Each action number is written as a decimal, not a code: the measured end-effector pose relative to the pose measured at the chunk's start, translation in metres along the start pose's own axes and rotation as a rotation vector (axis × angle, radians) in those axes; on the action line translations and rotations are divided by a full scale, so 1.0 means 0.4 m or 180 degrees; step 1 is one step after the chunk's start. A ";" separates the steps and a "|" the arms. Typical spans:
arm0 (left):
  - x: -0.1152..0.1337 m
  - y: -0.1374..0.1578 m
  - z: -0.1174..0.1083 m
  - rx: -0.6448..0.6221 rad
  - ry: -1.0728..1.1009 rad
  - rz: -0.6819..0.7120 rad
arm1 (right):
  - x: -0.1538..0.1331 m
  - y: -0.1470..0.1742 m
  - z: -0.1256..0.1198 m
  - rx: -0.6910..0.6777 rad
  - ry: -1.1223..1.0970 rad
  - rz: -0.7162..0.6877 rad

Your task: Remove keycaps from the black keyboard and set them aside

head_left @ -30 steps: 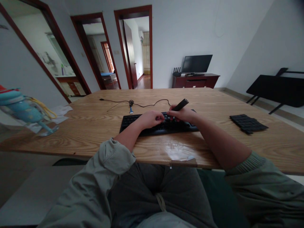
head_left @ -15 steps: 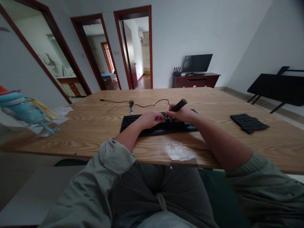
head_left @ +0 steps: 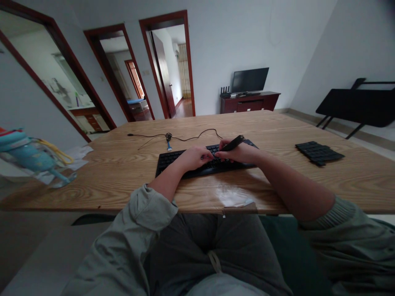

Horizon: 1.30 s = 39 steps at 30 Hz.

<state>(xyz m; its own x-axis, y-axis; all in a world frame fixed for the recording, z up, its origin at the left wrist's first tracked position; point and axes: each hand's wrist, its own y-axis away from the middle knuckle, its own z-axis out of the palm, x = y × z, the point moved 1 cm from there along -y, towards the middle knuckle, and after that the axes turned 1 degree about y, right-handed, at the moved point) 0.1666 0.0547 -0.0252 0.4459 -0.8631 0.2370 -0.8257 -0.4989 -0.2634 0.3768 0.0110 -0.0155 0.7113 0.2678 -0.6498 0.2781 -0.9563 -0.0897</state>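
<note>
Your right hand (head_left: 239, 153) grips black stick (head_left: 233, 143) like pen, likely for aim; left hand (head_left: 196, 157) likely steadies keyboard (head_left: 166, 158), can't tell if pinching.

We can read no text, label, brand, number or sign here. Any marks on the keyboard (head_left: 211, 167) are too small and dark for us to make out, and so are any on the tool (head_left: 233, 143) or the black pieces (head_left: 319, 153). On the cup (head_left: 31, 158) and TV (head_left: 249, 80), we can make out no lettering.
</note>
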 end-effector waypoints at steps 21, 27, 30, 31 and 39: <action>-0.022 -0.005 0.016 0.0096 0.0017 -0.0072 | 0.007 -0.033 0.015 0.0898 0.0313 -0.0339; -0.018 -0.002 0.013 0.0025 -0.0035 -0.0156 | 0.003 -0.030 0.016 0.0801 0.0269 -0.0407; -0.015 -0.002 0.013 0.0019 -0.0064 -0.0123 | -0.004 -0.024 0.013 0.0722 0.0315 -0.0383; -0.015 -0.002 0.013 0.0021 -0.0071 -0.0102 | -0.007 -0.022 0.012 0.0703 0.0347 -0.0365; -0.002 0.011 -0.012 0.0272 0.0149 -0.0144 | 0.005 -0.010 0.001 0.0503 -0.0389 -0.0213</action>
<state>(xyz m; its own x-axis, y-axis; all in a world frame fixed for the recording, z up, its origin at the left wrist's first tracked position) 0.1610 0.0538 -0.0218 0.4637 -0.8360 0.2933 -0.7717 -0.5438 -0.3298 0.3769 0.0153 -0.0165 0.6084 0.3243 -0.7243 0.2105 -0.9460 -0.2467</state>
